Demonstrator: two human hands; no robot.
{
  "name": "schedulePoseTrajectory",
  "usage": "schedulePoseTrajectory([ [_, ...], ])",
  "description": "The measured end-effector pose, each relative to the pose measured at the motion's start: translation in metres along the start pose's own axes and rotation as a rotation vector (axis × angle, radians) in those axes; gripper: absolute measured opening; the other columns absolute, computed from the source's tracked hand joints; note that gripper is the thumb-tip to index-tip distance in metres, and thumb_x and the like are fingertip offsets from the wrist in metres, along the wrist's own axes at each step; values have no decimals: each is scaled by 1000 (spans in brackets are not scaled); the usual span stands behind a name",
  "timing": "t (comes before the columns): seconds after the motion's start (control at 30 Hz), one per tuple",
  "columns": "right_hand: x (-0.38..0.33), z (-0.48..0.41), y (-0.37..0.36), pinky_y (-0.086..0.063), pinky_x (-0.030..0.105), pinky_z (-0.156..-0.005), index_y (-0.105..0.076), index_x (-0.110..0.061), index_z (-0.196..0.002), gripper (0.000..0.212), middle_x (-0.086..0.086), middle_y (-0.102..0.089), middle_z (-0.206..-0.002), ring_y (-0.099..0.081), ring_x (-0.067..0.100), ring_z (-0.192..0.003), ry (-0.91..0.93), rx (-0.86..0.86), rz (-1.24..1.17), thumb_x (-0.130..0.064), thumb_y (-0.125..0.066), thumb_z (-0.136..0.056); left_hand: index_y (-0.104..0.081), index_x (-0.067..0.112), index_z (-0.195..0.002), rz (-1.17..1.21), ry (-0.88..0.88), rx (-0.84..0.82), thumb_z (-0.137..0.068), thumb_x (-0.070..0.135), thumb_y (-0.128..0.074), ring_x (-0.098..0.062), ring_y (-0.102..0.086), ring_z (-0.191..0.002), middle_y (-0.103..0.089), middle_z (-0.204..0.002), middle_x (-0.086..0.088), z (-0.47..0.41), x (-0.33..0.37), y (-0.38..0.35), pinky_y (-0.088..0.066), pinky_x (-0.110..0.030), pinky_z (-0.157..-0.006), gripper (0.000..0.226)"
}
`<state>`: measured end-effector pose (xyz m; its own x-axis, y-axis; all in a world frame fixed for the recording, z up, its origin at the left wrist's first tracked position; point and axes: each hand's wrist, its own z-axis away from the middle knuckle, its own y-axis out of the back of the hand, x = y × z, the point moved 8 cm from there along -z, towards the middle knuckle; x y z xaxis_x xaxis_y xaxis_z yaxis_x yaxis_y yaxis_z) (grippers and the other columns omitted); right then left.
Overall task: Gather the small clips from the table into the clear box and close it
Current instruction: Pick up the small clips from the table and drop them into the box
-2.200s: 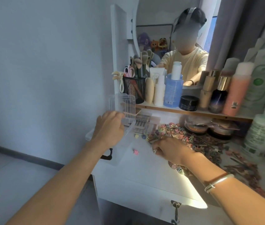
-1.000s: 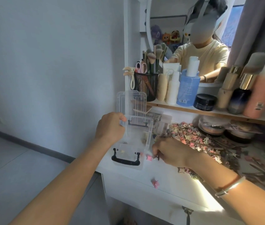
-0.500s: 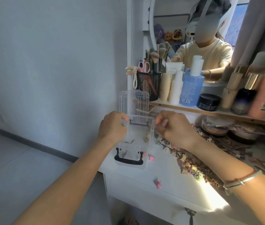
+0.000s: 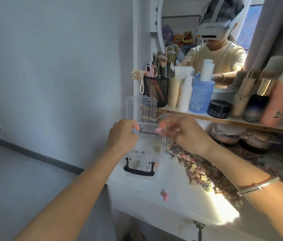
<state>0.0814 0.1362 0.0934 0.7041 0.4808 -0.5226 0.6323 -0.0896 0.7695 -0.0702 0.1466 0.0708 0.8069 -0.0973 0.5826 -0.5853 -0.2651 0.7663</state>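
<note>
Box (image 4: pixel 163 149): one, clear plastic, rectangular, at frame centre on the white table (image 4: pixel 173 178). Its ribbed lid (image 4: pixel 137 108) stands open and it has a black handle (image 4: pixel 138 172) in front.
Left hand (image 4: pixel 122 134): fingers curled round the box's left wall.
Right hand (image 4: pixel 187 134): over the box, with one pink clip (image 4: pixel 158 130) at its fingertips; blur hides whether it is pinched.
Loose clip (image 4: pixel 165 196): one, pink, lower centre.
Heap (image 4: pixel 198 169): many small clips, right of the box.

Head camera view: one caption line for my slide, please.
Left hand grips the open clear box; right hand holds a pink clip over it; more clips lie on the table.
</note>
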Motion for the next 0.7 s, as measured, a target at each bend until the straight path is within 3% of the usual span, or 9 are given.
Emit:
schedulePoseTrajectory([
  [0.07,-6,4,-5,-42,21,-79,-61,-19,-114,27,-8,-58,-101,-55,9,-83,14,-50,49,-20,-60,-87,-64,11,-107,-2,-3,-1,-83,-7,-43,-24,-57,-111,-59,-124,-8,0,1,-1,-42,-28,-89,36],
  [0.13,-5,16,0,-45,12,-71,-63,-20,-97,11,-7,-60,-93,-55,1,-72,19,-30,35,-16,-59,-87,-65,11,-106,2,6,1,-83,-7,-42,-25,-56,-111,-60,-124,-9,-1,-1,-1,-43,-29,-90,37],
  [0.2,-4,34,-13,-41,4,-58,-55,-27,-80,14,-6,-62,-86,-54,-9,-59,39,-168,33,-16,-58,-87,-65,11,-105,9,19,3,-83,-7,-41,-26,-56,-112,-60,-124,-9,-1,-2,0,-43,-30,-92,37],
  [0.27,-3,57,-38,-36,3,-56,-55,-26,-86,6,-16,-55,-82,-49,-13,-59,44,-393,72,-28,-60,-86,-65,11,-106,12,29,2,-83,-7,-41,-26,-55,-113,-59,-124,-9,-1,-2,0,-43,-30,-92,38],
  [0.33,0,75,-59,-34,0,-57,-58,-20,-102,28,-22,-47,-76,-43,-14,-64,52,-530,119,-39,-63,-82,-65,11,-106,16,32,3,-84,-7,-41,-26,-56,-113,-59,-124,-9,0,-2,0,-43,-29,-91,37],
  [0.4,4,84,-73,-33,-2,-59,-61,-16,-104,32,-20,-51,-77,-42,-13,-64,65,-612,149,-36,-67,-80,-65,11,-106,21,31,4,-83,-7,-41,-25,-56,-113,-60,-124,-9,0,-2,0,-43,-30,-91,37],
  [0.53,15,72,-64,-38,0,-68,-68,-11,-95,12,1,-70,-95,-53,-10,-69,37,-582,134,-15,-59,-88,-65,11,-106,22,33,11,-84,-6,-41,-26,-56,-113,-60,-123,-10,1,-1,0,-43,-30,-90,36],
  [0.6,21,57,-46,-43,5,-67,-68,-8,-89,10,3,-72,-90,-59,0,-71,20,-470,130,-8,-58,-88,-65,11,-106,23,30,14,-84,-6,-41,-26,-55,-113,-59,-124,-10,1,-1,0,-43,-30,-90,36],
  [0.7,20,51,-44,-43,12,-71,-63,-11,-100,15,-2,-62,-95,-53,2,-73,35,-421,178,-17,-60,-87,-64,12,-107,17,33,12,-83,-7,-41,-26,-56,-113,-59,-125,-9,-2,0,-3,-43,-28,-89,39],
])
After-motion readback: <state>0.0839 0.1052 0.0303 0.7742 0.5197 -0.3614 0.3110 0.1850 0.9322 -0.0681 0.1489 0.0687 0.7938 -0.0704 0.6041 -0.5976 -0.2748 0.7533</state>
